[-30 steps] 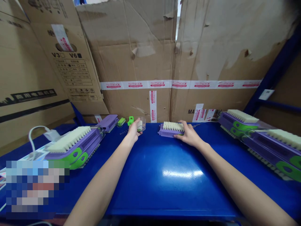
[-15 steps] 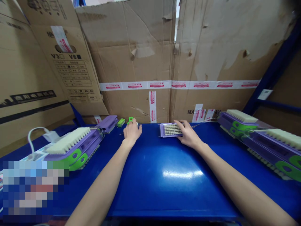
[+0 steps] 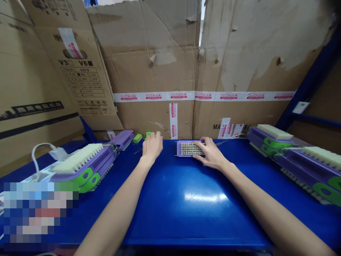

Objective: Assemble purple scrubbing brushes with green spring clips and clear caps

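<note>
A small purple brush block [image 3: 187, 148] lies turned over on the blue table [image 3: 186, 206], its grid of bristle holes facing up. My right hand [image 3: 210, 153] rests on its right end, fingers curled over it. My left hand [image 3: 152, 146] reaches to the back of the table, palm down, covering a small clear container beside a green part [image 3: 147, 135]. Its fingers are bent; what is under them is hidden.
A row of purple brushes with green handles [image 3: 87, 167] lies at the left, another row [image 3: 293, 156] at the right. A purple part [image 3: 123, 138] and a green clip [image 3: 137, 138] sit at the back left. Cardboard sheets [image 3: 160, 71] wall the back. A white cable [image 3: 39, 149] loops at left.
The brush block has been flipped from bristles up to its hole side up and slid a little left. My left hand has moved from holding a white piece to palm down at the back.
</note>
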A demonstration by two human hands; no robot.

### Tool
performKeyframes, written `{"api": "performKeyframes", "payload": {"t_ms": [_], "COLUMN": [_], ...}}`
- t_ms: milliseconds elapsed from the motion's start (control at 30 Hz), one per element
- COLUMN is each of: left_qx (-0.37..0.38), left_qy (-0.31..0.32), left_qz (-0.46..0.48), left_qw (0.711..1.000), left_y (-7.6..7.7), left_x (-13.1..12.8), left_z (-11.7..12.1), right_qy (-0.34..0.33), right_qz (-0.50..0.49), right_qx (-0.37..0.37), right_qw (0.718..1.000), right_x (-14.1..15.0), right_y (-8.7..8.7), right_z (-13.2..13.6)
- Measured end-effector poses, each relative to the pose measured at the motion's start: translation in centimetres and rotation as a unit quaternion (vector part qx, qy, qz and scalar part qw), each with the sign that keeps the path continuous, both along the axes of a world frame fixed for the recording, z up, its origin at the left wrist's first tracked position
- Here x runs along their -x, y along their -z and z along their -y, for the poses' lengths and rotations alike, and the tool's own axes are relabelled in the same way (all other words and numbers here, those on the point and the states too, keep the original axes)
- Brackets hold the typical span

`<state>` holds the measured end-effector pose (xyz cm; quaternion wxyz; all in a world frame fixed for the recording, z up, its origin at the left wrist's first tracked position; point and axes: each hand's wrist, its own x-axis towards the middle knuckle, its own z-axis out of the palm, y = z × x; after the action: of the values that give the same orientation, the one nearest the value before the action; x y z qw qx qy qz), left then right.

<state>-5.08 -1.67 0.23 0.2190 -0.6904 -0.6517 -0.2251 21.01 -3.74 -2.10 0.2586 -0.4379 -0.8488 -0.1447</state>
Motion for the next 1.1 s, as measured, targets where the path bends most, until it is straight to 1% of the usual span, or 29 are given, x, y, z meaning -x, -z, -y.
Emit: {"api": "performKeyframes", "payload": {"t_ms": [100, 167, 200, 267, 333, 433, 533, 600, 700, 800, 900, 967, 1033, 1100], "left_qx": [0.031, 0.071, 0.094, 0.141, 0.181, 0.213, 0.241, 0.258, 0.268, 0.268, 0.291, 0.312, 0.322, 0.329], "left_qy": [0.066, 0.126, 0.158, 0.219, 0.273, 0.336, 0.339, 0.334, 0.336, 0.334, 0.316, 0.306, 0.304, 0.308], "left_qz": [0.086, 0.171, 0.221, 0.320, 0.400, 0.483, 0.548, 0.576, 0.604, 0.629, 0.649, 0.646, 0.638, 0.635], "left_qw": [0.994, 0.974, 0.958, 0.911, 0.856, 0.780, 0.726, 0.700, 0.671, 0.649, 0.628, 0.626, 0.630, 0.627], "left_y": [0.0, 0.5, 1.0, 1.9, 2.7, 3.0, 2.6, 2.4, 2.3, 2.4, 2.3, 2.0, 1.8, 1.6], "left_x": [-1.1, -1.7, -2.0, -2.2, -2.2, -2.1, -2.1, -2.1, -2.2, -2.4, -2.5, -2.5, -2.5, -2.4], "left_z": [0.4, 0.2, 0.0, -0.7, -1.3, -1.6, -1.2, -0.9, -0.7, -0.6, -0.4, -0.2, 0.1, 0.2], "right_qy": [0.008, 0.010, 0.011, 0.015, 0.016, 0.008, -0.009, -0.020, -0.031, -0.028, -0.010, 0.000, 0.005, 0.007], "right_qz": [0.000, -0.001, -0.004, -0.012, -0.015, -0.024, -0.070, -0.114, -0.170, -0.224, -0.285, -0.309, -0.334, -0.374], "right_qx": [-0.001, -0.004, -0.007, -0.014, -0.016, -0.004, 0.007, 0.013, 0.042, 0.082, 0.117, 0.136, 0.145, 0.148], "right_qw": [1.000, 1.000, 1.000, 1.000, 1.000, 1.000, 0.997, 0.993, 0.984, 0.971, 0.951, 0.941, 0.931, 0.916], "right_x": [0.3, 0.3, 0.3, 0.2, 0.1, 0.1, 0.2, 0.4, 0.5, 0.4, 0.2, 0.1, 0.1, 0.2], "right_y": [-0.1, -0.1, 0.0, 0.1, 0.1, 0.0, 0.1, 0.4, 0.7, 0.9, 0.9, 0.9, 0.9, 1.0], "right_z": [0.2, 0.1, 0.0, -0.1, -0.1, 0.1, 0.2, 0.2, -0.1, -0.3, -0.5, -0.5, -0.6, -0.6]}}
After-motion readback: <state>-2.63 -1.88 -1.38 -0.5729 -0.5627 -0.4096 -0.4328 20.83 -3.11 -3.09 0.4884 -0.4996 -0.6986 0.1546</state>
